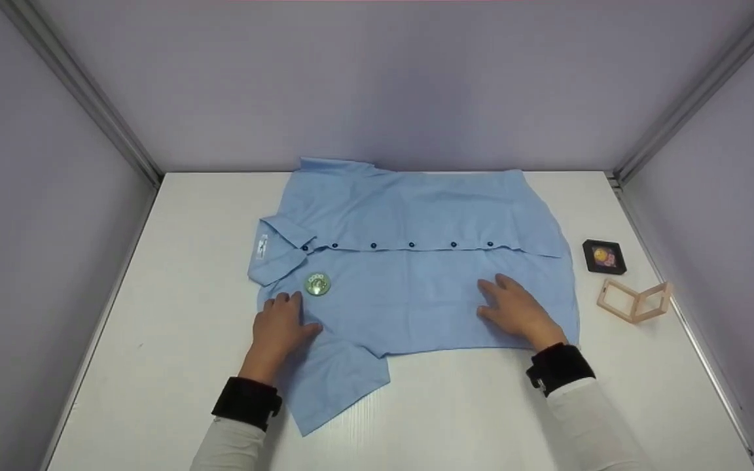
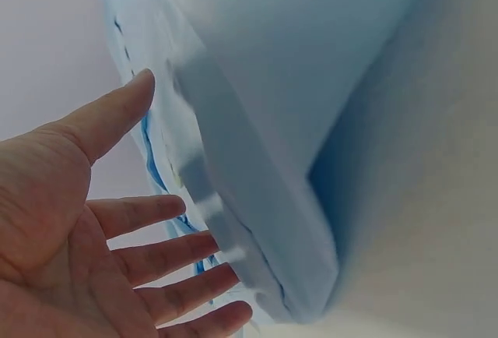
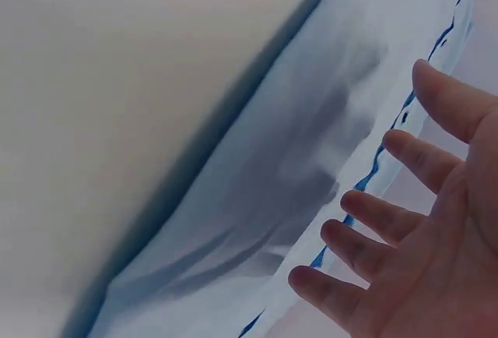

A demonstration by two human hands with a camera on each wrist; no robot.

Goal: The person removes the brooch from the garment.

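Note:
A light blue short-sleeved button shirt (image 1: 442,301) lies spread on the white table, its collar (image 1: 279,252) toward the left and its row of dark buttons running across the middle. My left hand (image 1: 280,330) is over the shoulder near the lower sleeve, fingers extended and thumb apart. A round green badge (image 1: 317,284) lies on the shirt just beyond its fingertips. Over the lower right part of the shirt is my right hand (image 1: 518,307), fingers spread. In the wrist views both the left hand (image 2: 101,221) and the right hand (image 3: 420,213) hold nothing.
To the right of the shirt lie a small black framed box (image 1: 604,256) with a coloured picture and a hinged light wooden frame (image 1: 635,301), standing unfolded. Pale walls (image 1: 377,85) enclose the white table (image 1: 187,275) at the back and sides.

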